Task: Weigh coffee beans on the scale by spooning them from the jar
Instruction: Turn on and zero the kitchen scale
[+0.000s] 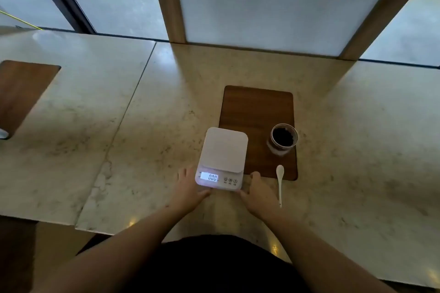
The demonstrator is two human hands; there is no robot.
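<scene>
A white digital scale (223, 150) sits on the marble table, its lit display reading 0.00 and its platform bare. My left hand (189, 189) rests against the scale's near left corner and my right hand (256, 191) against its near right corner; both touch its sides. An open glass jar (282, 141) with dark coffee beans stands to the right on a wooden mat (257, 112). A white spoon (280, 182) lies just right of my right hand, bowl on the mat's near edge, handle on the table.
The marble table (142, 126) has a seam running diagonally at the left. Another wooden mat (21, 93) lies at the far left. A wood-framed frosted panel (262, 7) stands behind the table, with windows to both sides.
</scene>
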